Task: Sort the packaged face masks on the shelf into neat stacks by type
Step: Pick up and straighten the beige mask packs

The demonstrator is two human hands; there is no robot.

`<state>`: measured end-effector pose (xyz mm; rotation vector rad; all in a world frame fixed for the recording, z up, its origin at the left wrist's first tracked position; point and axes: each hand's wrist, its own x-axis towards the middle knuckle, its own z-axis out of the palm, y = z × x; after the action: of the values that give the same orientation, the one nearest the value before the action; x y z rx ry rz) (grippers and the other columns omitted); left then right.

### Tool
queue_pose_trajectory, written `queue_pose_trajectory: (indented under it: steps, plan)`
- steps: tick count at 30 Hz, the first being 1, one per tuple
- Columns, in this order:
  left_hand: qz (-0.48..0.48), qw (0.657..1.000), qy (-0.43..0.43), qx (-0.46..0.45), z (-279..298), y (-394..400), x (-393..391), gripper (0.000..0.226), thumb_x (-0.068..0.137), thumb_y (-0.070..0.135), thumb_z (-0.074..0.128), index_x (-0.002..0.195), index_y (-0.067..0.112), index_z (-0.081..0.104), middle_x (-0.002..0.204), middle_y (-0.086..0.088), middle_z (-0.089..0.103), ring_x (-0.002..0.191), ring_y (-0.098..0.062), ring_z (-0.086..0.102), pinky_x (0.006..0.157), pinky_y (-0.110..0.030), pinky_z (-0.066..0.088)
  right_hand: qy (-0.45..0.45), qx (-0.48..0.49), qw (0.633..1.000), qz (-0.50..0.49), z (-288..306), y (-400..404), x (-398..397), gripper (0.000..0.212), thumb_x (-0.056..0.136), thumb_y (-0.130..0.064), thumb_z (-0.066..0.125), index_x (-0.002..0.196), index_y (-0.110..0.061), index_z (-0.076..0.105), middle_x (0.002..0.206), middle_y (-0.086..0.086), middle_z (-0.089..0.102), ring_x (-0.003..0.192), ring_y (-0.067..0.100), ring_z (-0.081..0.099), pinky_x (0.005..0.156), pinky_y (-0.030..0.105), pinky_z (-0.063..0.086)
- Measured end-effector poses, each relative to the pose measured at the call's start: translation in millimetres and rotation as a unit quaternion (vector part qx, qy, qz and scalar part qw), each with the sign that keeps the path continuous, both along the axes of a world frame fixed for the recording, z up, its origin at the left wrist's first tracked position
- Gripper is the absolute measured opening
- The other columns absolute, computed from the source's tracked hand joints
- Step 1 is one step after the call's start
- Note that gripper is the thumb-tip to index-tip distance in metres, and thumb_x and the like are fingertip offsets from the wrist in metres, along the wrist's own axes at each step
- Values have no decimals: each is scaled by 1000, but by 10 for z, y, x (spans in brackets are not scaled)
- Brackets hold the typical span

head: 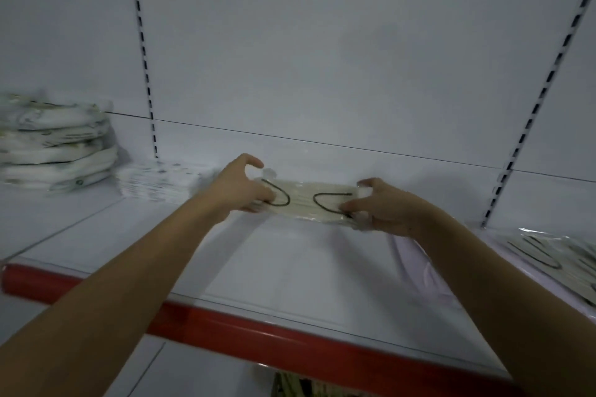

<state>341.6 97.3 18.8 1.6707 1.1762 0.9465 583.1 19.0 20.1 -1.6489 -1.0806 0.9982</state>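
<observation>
A flat pack of cream face masks with black ear loops (304, 200), sealed in clear plastic, lies toward the back of the white shelf (290, 267). My left hand (240, 185) grips its left end and my right hand (383, 206) grips its right end. At the far left stands a tall stack of white packaged masks (58, 145). Beside it lies a low, blurred pile of white mask packs (158, 182). At the right edge more cream masks with black loops (561, 258) lie on pale lilac packs (419, 261).
The shelf has a red front rail (242, 329) and a white back panel with slotted uprights (145, 74). A lower shelf shows beneath the rail, with something yellowish (290, 385) on it.
</observation>
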Motion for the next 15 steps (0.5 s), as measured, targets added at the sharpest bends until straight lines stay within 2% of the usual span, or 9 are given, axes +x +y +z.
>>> queue_pose_trajectory:
  steps: [2, 3, 5, 7, 8, 9, 12, 15]
  plan:
    - [22, 994, 101, 26, -91, 88, -201, 50, 77, 11, 82, 119, 21, 57, 122, -10, 43, 79, -20, 63, 54, -24, 56, -48, -18, 999, 2, 8, 149, -265, 77, 81, -4, 78, 140, -15, 30, 127, 17, 42, 88, 25, 62, 55, 30, 59]
    - [30, 986, 160, 43, -132, 138, -259, 45, 80, 17, 80, 119, 21, 59, 129, -11, 38, 84, -23, 62, 60, -26, 56, -74, -26, 997, -1, 0, 221, -375, 74, 82, -6, 78, 137, -15, 30, 120, 14, 43, 84, 22, 61, 58, 29, 59]
    - [38, 946, 309, 91, -217, 215, -311, 44, 87, 31, 73, 127, 24, 56, 140, -12, 31, 105, -28, 57, 86, -33, 52, -115, -39, 993, -10, -60, 345, -529, 69, 83, -11, 76, 132, -14, 28, 106, 10, 45, 79, 17, 54, 63, 29, 53]
    - [23, 895, 410, 175, -285, 225, -355, 53, 90, 49, 64, 137, 31, 48, 152, -8, 20, 133, -33, 36, 106, -42, 38, -127, -40, 991, -20, -165, 421, -606, 65, 84, -12, 74, 130, -13, 27, 100, 8, 45, 78, 15, 47, 64, 30, 47]
    - [-7, 876, 428, 223, -295, 207, -383, 57, 90, 56, 61, 140, 35, 45, 156, -2, 17, 140, -31, 26, 109, -45, 33, -125, -35, 991, -27, -225, 447, -619, 64, 85, -12, 73, 130, -14, 28, 100, 9, 45, 77, 15, 46, 63, 30, 46]
    - [-54, 861, 432, 262, -297, 200, -405, 60, 89, 59, 61, 142, 37, 44, 157, 4, 18, 142, -27, 25, 110, -44, 32, -123, -29, 991, -35, -276, 459, -623, 63, 85, -12, 73, 130, -13, 29, 98, 10, 46, 74, 15, 46, 60, 28, 44]
    - [-164, 843, 422, 289, -307, 260, -415, 56, 90, 49, 64, 141, 36, 46, 146, 10, 38, 130, -15, 41, 104, -35, 40, -100, -6, 993, -61, -359, 462, -599, 56, 86, -12, 73, 126, -13, 33, 86, 7, 46, 62, 14, 43, 49, 25, 37]
    - [-172, 832, 434, 301, -336, 376, -378, 43, 94, 35, 63, 136, 32, 52, 133, 6, 51, 121, -18, 52, 96, -38, 46, -102, 11, 992, -69, -403, 471, -620, 50, 86, -13, 74, 123, -13, 40, 89, 8, 50, 64, 14, 44, 50, 23, 37]
